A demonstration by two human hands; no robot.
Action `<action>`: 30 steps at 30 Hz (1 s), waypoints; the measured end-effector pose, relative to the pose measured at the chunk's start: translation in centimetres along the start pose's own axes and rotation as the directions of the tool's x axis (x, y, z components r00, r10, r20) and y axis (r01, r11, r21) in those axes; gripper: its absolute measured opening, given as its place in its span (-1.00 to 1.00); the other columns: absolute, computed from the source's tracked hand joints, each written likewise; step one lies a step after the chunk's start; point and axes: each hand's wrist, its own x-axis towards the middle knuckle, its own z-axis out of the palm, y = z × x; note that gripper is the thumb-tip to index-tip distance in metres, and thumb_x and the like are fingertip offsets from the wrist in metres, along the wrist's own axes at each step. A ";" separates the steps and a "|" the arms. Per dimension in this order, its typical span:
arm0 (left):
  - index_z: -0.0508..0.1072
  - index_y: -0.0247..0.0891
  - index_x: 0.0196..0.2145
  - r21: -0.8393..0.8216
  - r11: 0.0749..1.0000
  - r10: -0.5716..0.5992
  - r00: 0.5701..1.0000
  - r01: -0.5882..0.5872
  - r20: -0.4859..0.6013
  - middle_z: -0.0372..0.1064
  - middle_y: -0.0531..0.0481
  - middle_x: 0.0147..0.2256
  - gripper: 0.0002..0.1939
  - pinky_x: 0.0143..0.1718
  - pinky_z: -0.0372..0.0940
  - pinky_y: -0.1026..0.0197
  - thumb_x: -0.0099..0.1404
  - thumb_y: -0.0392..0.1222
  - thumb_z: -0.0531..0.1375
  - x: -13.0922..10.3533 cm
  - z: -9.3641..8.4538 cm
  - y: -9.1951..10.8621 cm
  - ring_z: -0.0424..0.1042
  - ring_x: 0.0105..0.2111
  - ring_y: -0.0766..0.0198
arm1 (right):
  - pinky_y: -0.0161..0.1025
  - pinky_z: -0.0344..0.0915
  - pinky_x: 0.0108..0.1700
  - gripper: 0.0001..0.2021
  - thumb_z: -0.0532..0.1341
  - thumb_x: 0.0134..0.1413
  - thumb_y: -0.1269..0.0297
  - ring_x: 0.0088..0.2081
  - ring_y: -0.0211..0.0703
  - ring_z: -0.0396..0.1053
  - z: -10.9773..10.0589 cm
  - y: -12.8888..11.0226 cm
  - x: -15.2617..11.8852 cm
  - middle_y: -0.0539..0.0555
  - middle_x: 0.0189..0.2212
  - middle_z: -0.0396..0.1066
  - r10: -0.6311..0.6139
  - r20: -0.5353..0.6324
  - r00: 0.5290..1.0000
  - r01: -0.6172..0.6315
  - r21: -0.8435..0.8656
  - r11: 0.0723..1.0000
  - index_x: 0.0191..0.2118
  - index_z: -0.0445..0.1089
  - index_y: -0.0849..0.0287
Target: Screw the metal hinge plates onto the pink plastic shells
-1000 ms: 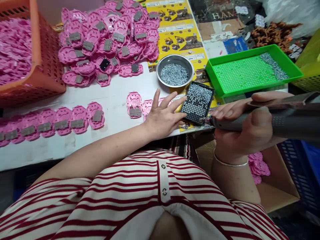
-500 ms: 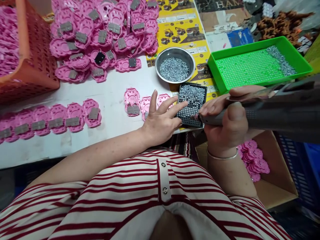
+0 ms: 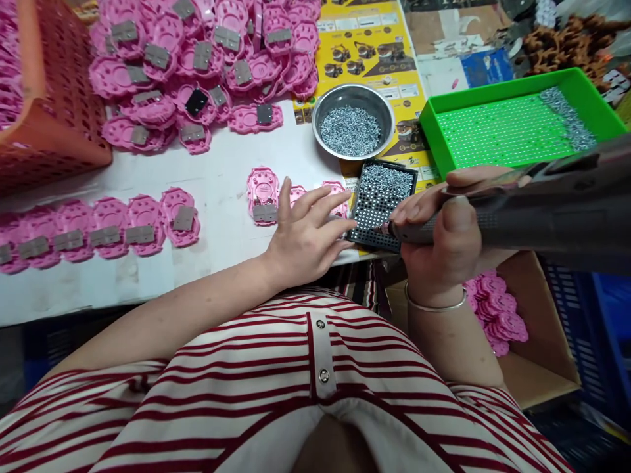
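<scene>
While the fingers of the right hand (image 3: 444, 236) are wrapped around a dark power screwdriver (image 3: 532, 203), its tip (image 3: 383, 228) points into a black perforated tray (image 3: 367, 213); whether it touches the tray's bottom, I cannot tell. The left hand (image 3: 308, 240) has its fingers spread and loose, the nearest fingertips at the tray's left edge, though contact is unclear.

That tray sits at the near edge of the tabletop (image 3: 227, 164), with small silvery screws (image 3: 388, 179) heaped in its far part and rows of holes showing in its near part. Just behind it stands a round steel bowl (image 3: 353, 96), its bottom covered with more screws. To the right, a shallow green tray (image 3: 488, 135) has a band of screws along its far right end, the rest of its perforated floor mostly bare.

Beside the left hand lie 3 pink parts (image 3: 263, 190), 2 of them partly covered by it. Farther left, 6 more form a row (image 3: 106, 230), the outermost cut off by the view, each bearing a grey plate. Beyond them rises a loose pile (image 3: 207, 72). An orange basket (image 3: 64, 125) at far left is filled with pink pieces; below the tabletop, at right, a cardboard box (image 3: 547, 348) holds pink parts too.
</scene>
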 end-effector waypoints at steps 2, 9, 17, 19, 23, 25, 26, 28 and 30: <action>0.54 0.00 -0.06 0.012 0.997 -0.071 0.997 0.071 0.005 0.31 0.00 0.25 -0.75 0.37 -0.24 -0.38 0.37 0.04 0.18 -0.4 -0.4 -0.5 0.17 0.28 -0.08 | -0.28 0.35 -0.53 -0.69 0.19 0.12 -0.14 -0.61 -0.38 0.21 0.1 -0.3 0.0 -0.13 -0.49 0.15 0.015 -0.012 1.000 -0.015 -0.041 0.999 -0.14 0.32 -0.09; 0.53 0.01 -0.05 0.036 0.984 -0.180 0.979 0.177 0.097 0.25 0.03 0.28 -0.71 0.36 -0.32 -0.43 0.32 0.07 0.23 0.0 -0.8 -1.5 0.09 0.31 -0.15 | -0.32 0.29 -0.56 -0.77 0.25 0.11 -0.01 -0.64 -0.42 0.19 0.9 -0.9 0.4 -0.15 -0.58 0.12 -0.051 -0.083 0.995 0.052 0.009 0.999 -0.23 0.37 -0.01; 0.59 0.00 -0.15 0.053 0.988 -0.154 0.974 0.147 0.165 0.29 0.08 0.25 -0.83 0.37 -0.41 -0.46 0.31 -0.03 0.27 1.8 -0.7 -1.6 0.08 0.33 -0.17 | -0.32 0.21 -0.55 -0.82 0.05 0.26 0.05 -0.63 -0.43 0.11 0.1 -1.0 0.9 -0.14 -0.58 0.00 -0.151 -0.092 0.984 0.146 -0.052 0.988 -0.20 0.28 -0.01; 0.60 -0.02 -0.17 0.062 0.983 -0.179 0.971 0.171 0.158 0.30 0.05 0.24 -0.82 0.38 -0.41 -0.45 0.31 0.00 0.27 1.8 -0.8 -1.6 0.08 0.33 -0.19 | -0.35 0.17 -0.57 -0.80 0.09 0.23 0.01 -0.63 -0.44 0.10 0.4 -1.2 0.8 -0.14 -0.58 -0.01 -0.138 -0.079 0.987 0.137 -0.014 0.990 -0.23 0.28 0.00; 0.59 -0.04 -0.17 0.052 0.983 -0.182 0.972 0.176 0.151 0.29 0.05 0.25 -0.81 0.41 -0.51 -0.40 0.34 0.01 0.23 1.6 -1.0 -1.5 0.05 0.34 -0.18 | -0.34 0.16 -0.62 -0.71 0.16 0.15 -0.11 -0.67 -0.42 0.10 1.1 -1.3 0.8 -0.18 -0.62 0.02 -0.133 -0.083 0.988 0.136 0.024 0.990 -0.19 0.27 -0.03; 0.58 -0.03 -0.18 0.067 0.988 -0.147 0.978 0.139 0.147 0.28 0.06 0.26 -0.81 0.42 -0.51 -0.40 0.37 0.00 0.20 1.5 -0.9 -1.6 0.08 0.34 -0.15 | -0.33 0.22 -0.61 -0.73 0.20 0.15 -0.06 -0.66 -0.43 0.15 1.4 -1.3 0.9 -0.18 -0.61 0.08 -0.114 -0.092 0.989 0.120 0.065 0.991 -0.18 0.31 -0.01; 0.58 -0.04 -0.18 0.083 0.990 -0.121 0.983 0.110 0.138 0.28 0.06 0.26 -0.81 0.42 -0.46 -0.41 0.38 0.00 0.18 1.4 -0.7 -1.6 0.10 0.33 -0.14 | -0.34 0.24 -0.61 -0.75 0.22 0.14 -0.03 -0.66 -0.44 0.16 1.4 -1.3 1.0 -0.19 -0.61 0.10 -0.113 -0.096 0.989 0.122 0.102 0.987 -0.19 0.33 0.01; 0.57 -0.05 -0.19 0.117 0.992 -0.058 0.993 0.046 0.107 0.31 0.06 0.24 -0.81 0.42 -0.32 -0.43 0.39 -0.01 0.18 1.1 -0.4 -1.8 0.17 0.29 -0.10 | -0.37 0.26 -0.60 -0.78 0.26 0.13 0.04 -0.64 -0.46 0.20 1.4 -1.5 1.0 -0.20 -0.60 0.15 -0.105 -0.097 0.990 0.122 0.188 0.975 -0.21 0.36 0.04; 0.57 -0.10 -0.21 0.134 0.991 0.012 0.998 -0.021 0.062 0.36 0.03 0.21 -0.82 0.40 -0.23 -0.42 0.39 -0.02 0.21 0.9 -0.1 -2.0 0.24 0.25 -0.08 | -0.41 0.29 -0.57 -0.82 0.26 0.13 0.09 -0.62 -0.48 0.24 1.3 -1.8 1.1 -0.21 -0.60 0.20 -0.081 -0.083 0.993 0.099 0.249 0.963 -0.21 0.39 0.04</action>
